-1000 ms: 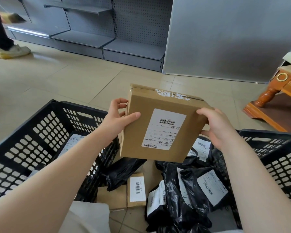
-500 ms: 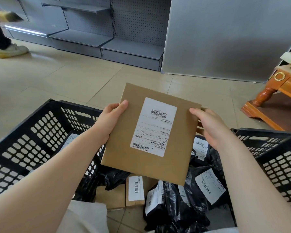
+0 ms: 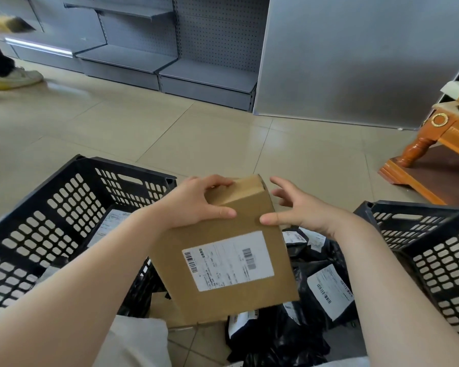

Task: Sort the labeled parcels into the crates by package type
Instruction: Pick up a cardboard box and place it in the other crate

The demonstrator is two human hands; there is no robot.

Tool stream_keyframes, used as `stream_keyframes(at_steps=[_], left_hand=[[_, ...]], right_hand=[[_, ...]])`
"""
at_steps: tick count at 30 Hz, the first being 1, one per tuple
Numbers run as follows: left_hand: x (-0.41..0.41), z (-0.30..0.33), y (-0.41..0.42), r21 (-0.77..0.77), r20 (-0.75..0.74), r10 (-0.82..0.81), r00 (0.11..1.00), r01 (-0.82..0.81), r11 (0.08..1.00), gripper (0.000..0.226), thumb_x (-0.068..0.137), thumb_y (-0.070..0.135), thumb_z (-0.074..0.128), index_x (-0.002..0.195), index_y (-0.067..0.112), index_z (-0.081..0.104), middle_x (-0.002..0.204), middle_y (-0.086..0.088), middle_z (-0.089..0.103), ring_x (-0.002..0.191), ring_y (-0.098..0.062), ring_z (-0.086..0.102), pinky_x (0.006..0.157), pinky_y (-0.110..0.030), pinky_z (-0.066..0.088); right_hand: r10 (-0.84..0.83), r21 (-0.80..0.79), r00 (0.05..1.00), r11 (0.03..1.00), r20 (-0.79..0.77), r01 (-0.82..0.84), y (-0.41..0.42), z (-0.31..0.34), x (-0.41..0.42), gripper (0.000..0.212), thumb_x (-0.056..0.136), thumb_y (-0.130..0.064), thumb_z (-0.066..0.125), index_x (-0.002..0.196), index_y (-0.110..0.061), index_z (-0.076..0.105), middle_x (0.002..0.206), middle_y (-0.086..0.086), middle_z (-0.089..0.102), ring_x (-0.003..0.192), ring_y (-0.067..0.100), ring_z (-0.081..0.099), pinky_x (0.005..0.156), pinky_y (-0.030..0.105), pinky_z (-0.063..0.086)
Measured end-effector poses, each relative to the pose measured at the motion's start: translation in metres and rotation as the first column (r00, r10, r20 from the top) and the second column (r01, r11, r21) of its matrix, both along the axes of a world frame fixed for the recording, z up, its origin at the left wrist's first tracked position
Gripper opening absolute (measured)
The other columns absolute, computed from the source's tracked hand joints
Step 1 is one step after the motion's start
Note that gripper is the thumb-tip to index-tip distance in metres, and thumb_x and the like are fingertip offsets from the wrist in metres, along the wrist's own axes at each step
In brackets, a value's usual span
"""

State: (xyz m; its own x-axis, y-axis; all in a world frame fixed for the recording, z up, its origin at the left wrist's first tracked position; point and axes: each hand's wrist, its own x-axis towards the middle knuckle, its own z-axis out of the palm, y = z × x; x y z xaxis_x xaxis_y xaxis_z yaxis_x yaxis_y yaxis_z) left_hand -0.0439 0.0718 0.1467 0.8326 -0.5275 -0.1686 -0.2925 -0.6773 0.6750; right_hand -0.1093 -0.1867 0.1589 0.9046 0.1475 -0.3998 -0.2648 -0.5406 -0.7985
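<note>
The flat brown cardboard box (image 3: 223, 263) turned and dropped lower; the left hand (image 3: 196, 205) moved to its top corner, while the right hand (image 3: 300, 210) let go, fingers spread.

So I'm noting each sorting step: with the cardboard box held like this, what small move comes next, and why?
Probably swing the cardboard box left and lower it into the left crate. The left hand grips its top edge, while the right hand is spread with only its thumb touching, seemingly letting go. The crate's contents are unclear, though a white label shows inside; the black poly bags lie between the crates.
</note>
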Motion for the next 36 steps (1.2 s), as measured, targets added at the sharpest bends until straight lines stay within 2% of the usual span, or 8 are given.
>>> stream_keyframes(at_steps=[2,7,12,18,22,26,30,36], left_hand=[[-0.004,0.003,-0.005,0.024,0.036,-0.04,0.999,0.039,0.999,0.074,0.066,0.069,0.075,0.132,0.056,0.045,0.127,0.012,0.048,0.122,-0.007,0.04,0.099,-0.027,0.034],[-0.009,0.001,-0.009,0.045,0.086,-0.088,0.992,0.084,0.995,0.074,0.074,0.06,0.074,0.139,0.045,0.043,0.113,0.034,0.04,0.125,-0.006,0.037,0.098,-0.024,0.03],[-0.006,-0.01,-0.009,0.036,0.097,-0.084,0.992,0.08,0.996,0.091,0.077,0.061,0.072,0.151,0.04,0.024,0.149,0.011,0.038,0.136,-0.01,0.035,0.114,-0.035,0.031],[-0.002,-0.011,-0.002,0.059,0.177,0.15,0.973,-0.163,0.985,0.106,0.078,0.067,0.064,0.157,0.028,0.006,0.162,0.001,0.02,0.149,-0.022,0.017,0.12,-0.05,0.019],[0.008,-0.019,0.003,-0.094,-0.026,0.434,0.9,-0.435,0.896,0.101,0.083,0.06,0.065,0.158,0.025,0.007,0.164,-0.004,0.017,0.15,-0.025,0.016,0.12,-0.049,0.021],[0.01,-0.025,0.005,-0.133,-0.289,0.549,0.784,-0.601,0.788,0.104,0.085,0.062,0.063,0.158,0.024,-0.001,0.164,-0.008,0.016,0.149,-0.028,0.022,0.118,-0.048,0.025],[0.014,-0.032,0.006,-0.121,-0.487,0.54,0.687,-0.665,0.737,0.11,0.077,0.073,0.062,0.158,0.03,0.0,0.164,-0.005,0.017,0.148,-0.032,0.023,0.116,-0.057,0.026],[0.011,-0.032,0.0,-0.214,-0.676,0.426,0.601,-0.713,0.668,0.109,0.075,0.067,0.069,0.158,0.031,0.008,0.16,-0.008,0.024,0.141,-0.034,0.034,0.106,-0.058,0.041]], right_hand=[[0.037,0.045,0.999,0.998,-0.024,-0.036,0.001,-0.003,0.002,0.131,0.044,-0.058,0.093,0.151,-0.047,0.019,0.148,-0.003,0.042,0.136,0.012,0.044,0.112,0.04,0.041],[0.008,0.028,1.0,1.0,0.014,-0.009,0.0,-0.004,0.0,0.107,0.067,-0.031,0.09,0.153,-0.039,0.026,0.135,-0.005,0.053,0.119,0.009,0.057,0.094,0.03,0.054],[-0.11,-0.041,0.994,0.993,0.01,0.11,0.001,-0.006,0.003,0.113,0.069,-0.034,0.089,0.156,-0.036,0.017,0.137,0.001,0.05,0.12,0.018,0.055,0.072,0.021,0.053],[-0.391,-0.006,0.92,0.92,0.017,0.392,-0.018,-0.004,0.005,0.111,0.067,-0.046,0.087,0.152,-0.039,0.016,0.137,0.001,0.051,0.111,0.023,0.058,0.075,0.039,0.057],[-0.619,0.184,0.784,0.767,-0.036,0.614,-0.028,-0.007,0.01,0.092,0.074,-0.034,0.086,0.145,-0.028,0.028,0.128,0.004,0.055,0.108,0.027,0.061,0.085,0.051,0.057],[-0.744,0.305,0.652,0.594,-0.143,0.745,-0.036,-0.011,0.014,0.09,0.069,-0.039,0.088,0.139,-0.018,0.036,0.129,0.009,0.056,0.11,0.031,0.061,0.082,0.056,0.057],[-0.756,0.43,0.602,0.469,-0.256,0.772,-0.035,-0.008,0.014,0.081,0.071,-0.042,0.086,0.137,-0.018,0.047,0.124,0.011,0.059,0.103,0.033,0.064,0.072,0.051,0.061],[-0.698,0.562,0.612,0.355,-0.372,0.747,-0.021,-0.003,0.013,0.034,0.088,-0.034,0.074,0.113,-0.018,0.057,0.116,0.014,0.058,0.107,0.035,0.059,0.089,0.06,0.054]])
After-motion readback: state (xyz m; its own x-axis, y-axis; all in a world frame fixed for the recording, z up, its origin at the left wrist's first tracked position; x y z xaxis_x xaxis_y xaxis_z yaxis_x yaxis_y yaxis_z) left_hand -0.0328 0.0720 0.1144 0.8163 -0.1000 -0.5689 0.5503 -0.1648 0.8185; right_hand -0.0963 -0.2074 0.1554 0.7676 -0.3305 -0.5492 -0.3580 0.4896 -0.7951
